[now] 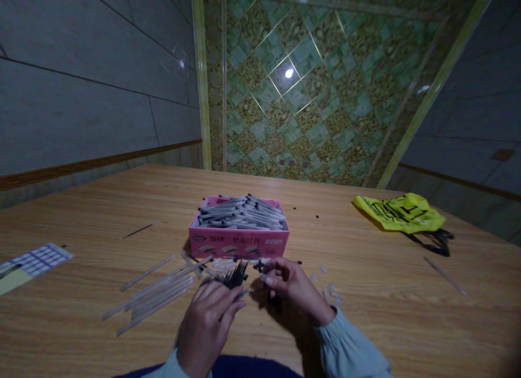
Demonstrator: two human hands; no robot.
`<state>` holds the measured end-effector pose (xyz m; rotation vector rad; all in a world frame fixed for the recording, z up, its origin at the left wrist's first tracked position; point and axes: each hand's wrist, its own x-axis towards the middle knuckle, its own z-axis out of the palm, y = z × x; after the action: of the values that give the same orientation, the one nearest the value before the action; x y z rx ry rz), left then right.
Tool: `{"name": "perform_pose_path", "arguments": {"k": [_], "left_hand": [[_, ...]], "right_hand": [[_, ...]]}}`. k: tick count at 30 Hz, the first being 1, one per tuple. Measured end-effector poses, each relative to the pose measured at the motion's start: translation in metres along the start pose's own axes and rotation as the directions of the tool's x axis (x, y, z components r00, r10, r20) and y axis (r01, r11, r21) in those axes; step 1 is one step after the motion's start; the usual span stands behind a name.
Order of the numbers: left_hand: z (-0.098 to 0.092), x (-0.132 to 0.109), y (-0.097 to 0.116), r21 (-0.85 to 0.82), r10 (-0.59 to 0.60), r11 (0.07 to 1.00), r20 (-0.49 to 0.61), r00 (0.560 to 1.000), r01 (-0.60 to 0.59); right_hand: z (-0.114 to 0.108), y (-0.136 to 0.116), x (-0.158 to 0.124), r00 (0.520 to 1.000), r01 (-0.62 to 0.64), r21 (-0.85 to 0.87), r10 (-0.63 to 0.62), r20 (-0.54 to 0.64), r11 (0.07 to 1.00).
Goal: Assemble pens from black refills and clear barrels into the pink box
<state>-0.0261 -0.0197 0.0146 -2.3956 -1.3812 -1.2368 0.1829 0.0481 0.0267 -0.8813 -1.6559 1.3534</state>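
My left hand (211, 318) is closed around a bundle of thin black sticks (234, 275), their pointed ends fanning up and to the right. A short way to the right, my right hand (288, 284) has its thumb and fingers pinched together over a small pale piece (264, 278), too blurred to name. Small black bits lie on the table by its fingertips. Just beyond both hands stands a pink cardboard box (240, 242), heaped with clear, thin tubes with black ends (244, 212). Loose clear tubes (158, 296) lie left of my left hand.
Short translucent pieces (331, 294) are scattered right of my right hand. A yellow bag (401, 212) with black straps lies at the right, near a single tube (443, 275). A thin dark stick (137, 231) and a checked packet (40, 258) lie left. Tiled walls border the table (325, 345).
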Motion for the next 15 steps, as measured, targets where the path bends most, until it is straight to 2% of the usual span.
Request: {"name": "perform_pose_path", "arguments": {"k": [3,7,15], "left_hand": [[-0.001,0.001,0.001,0.035,-0.012,0.999,0.02,1.0,0.011],[0.0,0.0,0.001,0.047,-0.037,0.998,0.056,0.998,0.035],[0.0,0.0,0.004,0.031,-0.077,0.997,0.104,0.992,0.074]], "right_hand": [[0.011,-0.01,-0.004,1.0,-0.026,0.033,0.026,0.009,0.999],[0.021,-0.02,-0.007,0.997,0.039,-0.083,-0.045,-0.065,0.996],[0.029,-0.031,-0.013,0.992,0.116,-0.303,-0.128,-0.02,0.946]]}}
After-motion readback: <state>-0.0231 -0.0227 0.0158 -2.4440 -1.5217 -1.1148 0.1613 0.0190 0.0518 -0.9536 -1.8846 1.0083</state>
